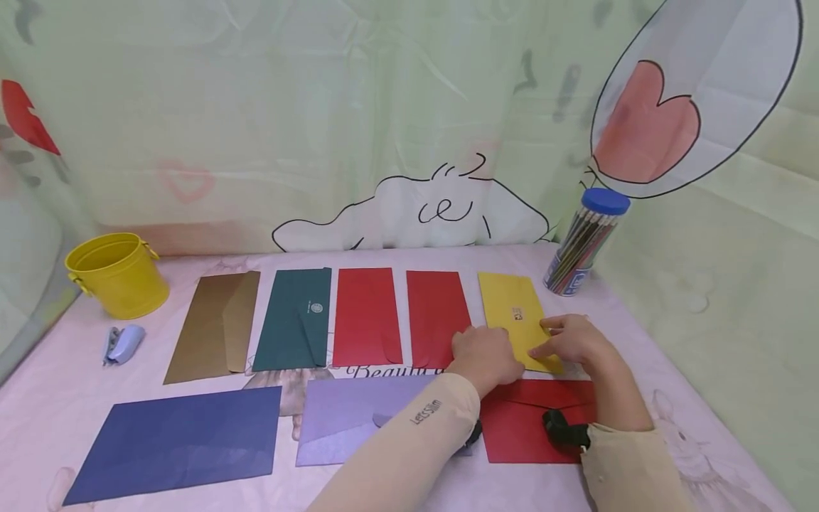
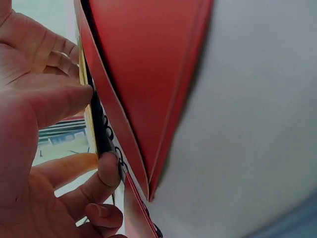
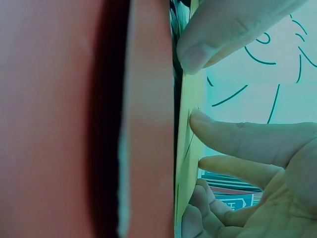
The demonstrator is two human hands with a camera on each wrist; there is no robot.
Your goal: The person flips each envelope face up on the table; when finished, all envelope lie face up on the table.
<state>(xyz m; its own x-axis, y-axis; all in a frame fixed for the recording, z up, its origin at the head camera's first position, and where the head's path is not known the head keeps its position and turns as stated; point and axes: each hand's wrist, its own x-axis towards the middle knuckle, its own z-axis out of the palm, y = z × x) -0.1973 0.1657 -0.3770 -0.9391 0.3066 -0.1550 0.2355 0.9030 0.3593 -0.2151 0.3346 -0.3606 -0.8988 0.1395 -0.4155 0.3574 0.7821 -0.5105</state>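
A yellow envelope (image 1: 512,302) with a small printed mark lies flat at the right end of the back row. My left hand (image 1: 488,355) is at its lower left corner; in the left wrist view its thumb (image 2: 69,102) touches the near edge. From the right side my right hand (image 1: 572,340) reaches over the envelope, its thumb (image 3: 233,134) extended onto the paper and another finger at the side edge. Below both hands lies a red envelope (image 1: 521,434) with its flap facing up. Another red envelope (image 1: 435,309) stands just left of my left hand.
Left along the back row lie a red envelope (image 1: 366,313), a green one (image 1: 288,320) and a brown one (image 1: 205,327). In front are a blue envelope (image 1: 185,441) and a purple one (image 1: 345,405). A yellow bucket (image 1: 131,284), a stapler (image 1: 124,345) and a pencil jar (image 1: 585,242) stand around them.
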